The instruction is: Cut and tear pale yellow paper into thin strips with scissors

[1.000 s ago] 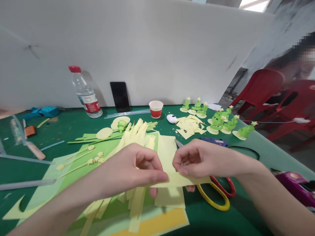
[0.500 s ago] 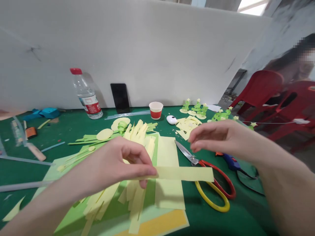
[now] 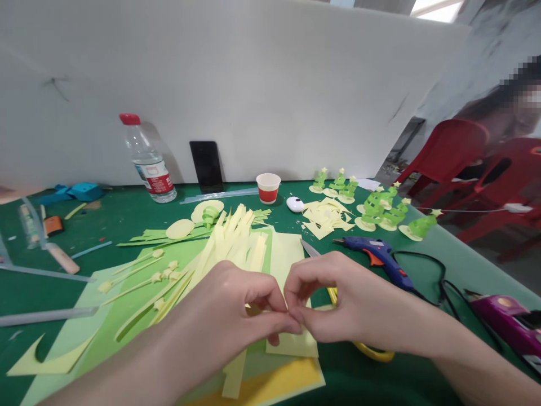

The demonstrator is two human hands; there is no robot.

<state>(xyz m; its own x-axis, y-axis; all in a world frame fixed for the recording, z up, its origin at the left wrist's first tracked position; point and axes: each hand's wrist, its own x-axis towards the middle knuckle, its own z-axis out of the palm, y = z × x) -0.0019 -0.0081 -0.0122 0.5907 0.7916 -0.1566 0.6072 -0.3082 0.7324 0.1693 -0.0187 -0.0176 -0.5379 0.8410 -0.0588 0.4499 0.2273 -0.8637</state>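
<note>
My left hand [image 3: 236, 307] and my right hand [image 3: 342, 299] meet fingertip to fingertip over the paper pile. Both are pinched closed on a pale yellow paper strip [image 3: 324, 308], which the fingers mostly hide. Beneath them lie loose yellow paper strips [image 3: 230, 234] on green sheets, beside a pale yellow sheet [image 3: 289, 254]. The scissors [image 3: 376, 353] are largely covered by my right hand, with part of a blade and the yellow handle showing. Left of the strips rest thin stems with small folded paper knots [image 3: 156, 277].
A blue glue gun [image 3: 376, 254] with its cord and a magenta tool [image 3: 507, 321] lie at right. Behind stand small green spiral paper trees [image 3: 374, 208], a paper cup [image 3: 268, 188], a phone [image 3: 206, 167] and a water bottle [image 3: 152, 163]. Paper scraps [image 3: 325, 216] lie near a white egg-shaped object [image 3: 295, 204].
My right hand has come down and left to meet the left hand and now pinches the strip too. The strip's free end no longer sticks out to the right. The glue gun is uncovered.
</note>
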